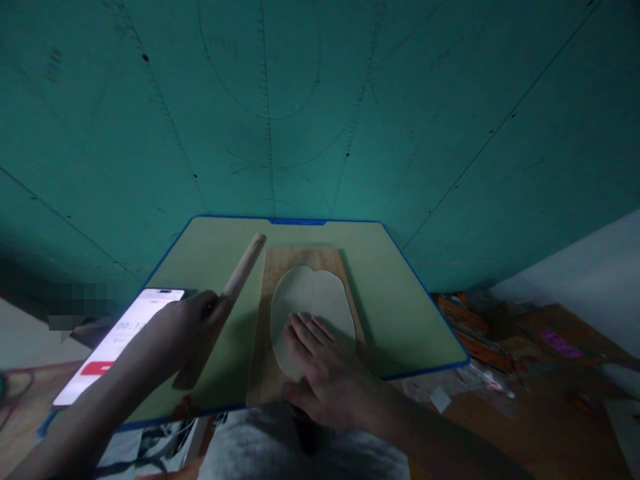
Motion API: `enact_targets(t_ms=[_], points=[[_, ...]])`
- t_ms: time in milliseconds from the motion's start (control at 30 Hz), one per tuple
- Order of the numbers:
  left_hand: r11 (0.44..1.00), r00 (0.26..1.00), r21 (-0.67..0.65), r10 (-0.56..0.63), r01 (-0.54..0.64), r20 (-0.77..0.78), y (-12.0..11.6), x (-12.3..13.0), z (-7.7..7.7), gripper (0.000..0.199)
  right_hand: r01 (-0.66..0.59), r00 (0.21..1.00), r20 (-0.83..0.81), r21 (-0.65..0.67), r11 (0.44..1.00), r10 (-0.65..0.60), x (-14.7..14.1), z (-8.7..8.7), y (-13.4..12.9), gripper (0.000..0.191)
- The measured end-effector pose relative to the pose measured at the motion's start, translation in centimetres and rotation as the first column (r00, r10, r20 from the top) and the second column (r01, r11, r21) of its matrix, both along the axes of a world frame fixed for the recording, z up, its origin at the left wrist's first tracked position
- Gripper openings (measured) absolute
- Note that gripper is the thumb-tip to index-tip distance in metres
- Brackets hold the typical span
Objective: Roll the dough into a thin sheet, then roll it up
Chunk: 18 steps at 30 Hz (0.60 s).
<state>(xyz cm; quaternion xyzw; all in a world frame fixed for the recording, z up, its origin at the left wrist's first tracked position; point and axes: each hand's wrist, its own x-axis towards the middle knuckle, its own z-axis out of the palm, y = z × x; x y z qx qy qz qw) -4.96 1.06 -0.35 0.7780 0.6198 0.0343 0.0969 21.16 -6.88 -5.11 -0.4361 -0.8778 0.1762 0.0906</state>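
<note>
A flat sheet of rolled dough (313, 293) lies on a wooden board (261, 373). My right hand (325, 373) rests palm down on the lower part of the dough, its fingers stretched out and pointing away from me. Left of the board, my left hand (197, 327) is closed around the middle of a wooden rolling pin (245, 267). The pin slants, its far end pointing up and to the right, its near end low at the left. The dough's near edge is partly hidden under my right hand.
The board sits on a pale table top (400, 300) with a blue rim. At the left edge lies a lit phone (135, 327), partly behind my left forearm. A green marked wall (320, 133) stands behind the table. Cardboard (555, 333) and scraps lie at the right.
</note>
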Motion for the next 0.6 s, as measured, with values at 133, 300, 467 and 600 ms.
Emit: enact_targets(t_ms=[133,300,467,600], points=[[0.999,0.998,0.008,0.044,-0.044,0.044,-0.6,0.5,0.8,0.033,0.071,0.995,0.071,0.006,0.997,-0.071,0.2,0.1,4.1,0.077],[0.99,0.982,-0.086,0.126,-0.114,0.141,-1.2,-0.3,0.7,0.033,0.111,0.989,0.09,0.032,0.993,-0.114,-0.6,-0.2,5.5,0.078],[0.986,0.976,-0.136,0.12,-0.096,0.182,-0.6,-1.0,-0.4,0.027,-0.128,0.988,-0.102,-0.126,0.984,0.116,-0.3,1.3,0.0,0.077],[0.999,0.994,-0.037,-0.034,0.038,0.102,0.3,0.9,-0.3,0.036,-0.211,0.923,-0.37,-0.253,0.944,0.107,3.0,3.7,-1.0,0.048]])
